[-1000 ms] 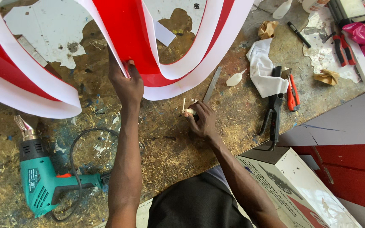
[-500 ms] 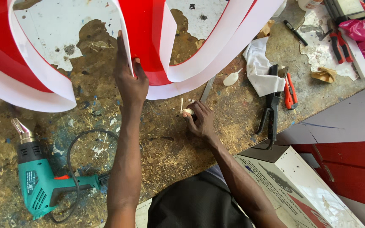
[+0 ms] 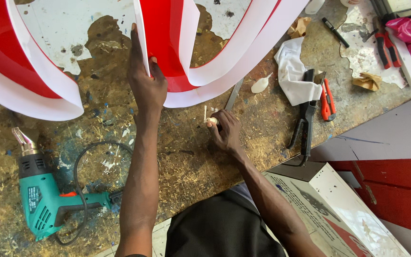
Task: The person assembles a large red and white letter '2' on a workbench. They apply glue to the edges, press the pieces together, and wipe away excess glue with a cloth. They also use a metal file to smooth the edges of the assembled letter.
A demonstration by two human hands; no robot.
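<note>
Now: left hand [image 3: 146, 85] grips red-white strip [image 3: 167, 43] | right hand [image 3: 224, 131] pinches small applicator [image 3: 210, 120]

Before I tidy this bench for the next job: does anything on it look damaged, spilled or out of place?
Yes. The workbench top is badly worn: its white coating has peeled to patches and it is flecked with paint. Crumpled tape scraps and a white rag lie loose among the pliers. The heat gun lies on its side, cord looped.

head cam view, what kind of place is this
Probably a sign-making or craft workshop. A worn, paint-stained workbench carries a teal heat gun, pliers and an orange utility knife. The left hand holds a curved red and white plastic strip; the right hand grips a small pale object.
</note>
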